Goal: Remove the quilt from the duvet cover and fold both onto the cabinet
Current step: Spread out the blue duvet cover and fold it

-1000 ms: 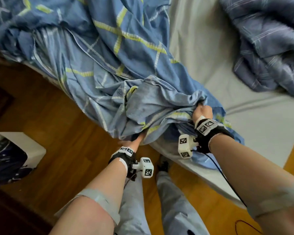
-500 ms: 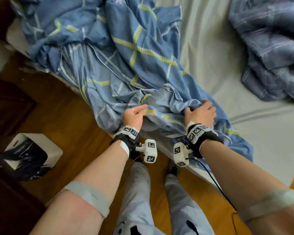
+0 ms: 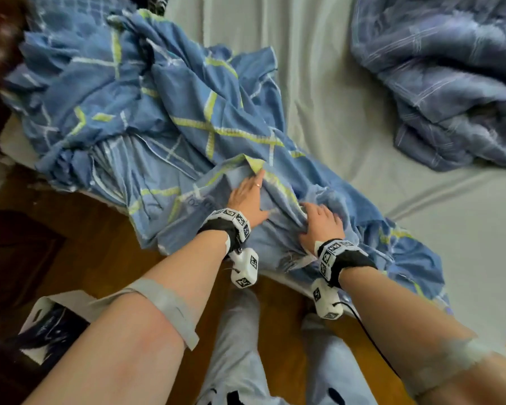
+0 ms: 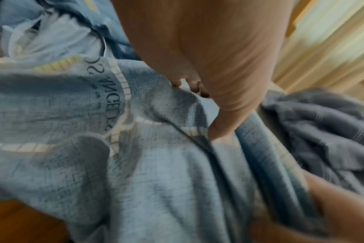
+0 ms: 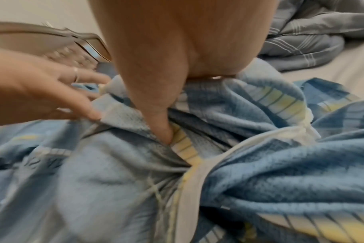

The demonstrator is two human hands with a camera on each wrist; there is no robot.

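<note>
1. Dark printed lettering is showing on the duvet cover [image 4: 106, 105], at nine o'clock from the left hand [image 4: 197, 65]; mirrored and blurred, only "INGED" is reading.

Both bare forearms reach from the bottom of the head view toward the frame's centre, each with a grey band near the elbow and a black wrist strap bearing white marker cubes. The left hand [image 3: 247, 197] lies flat, fingers straight and slightly spread, a ring on 1 finger. Just right of it, the right hand [image 3: 322, 226] curls its fingers into cloth, thumb pressed down.
</note>
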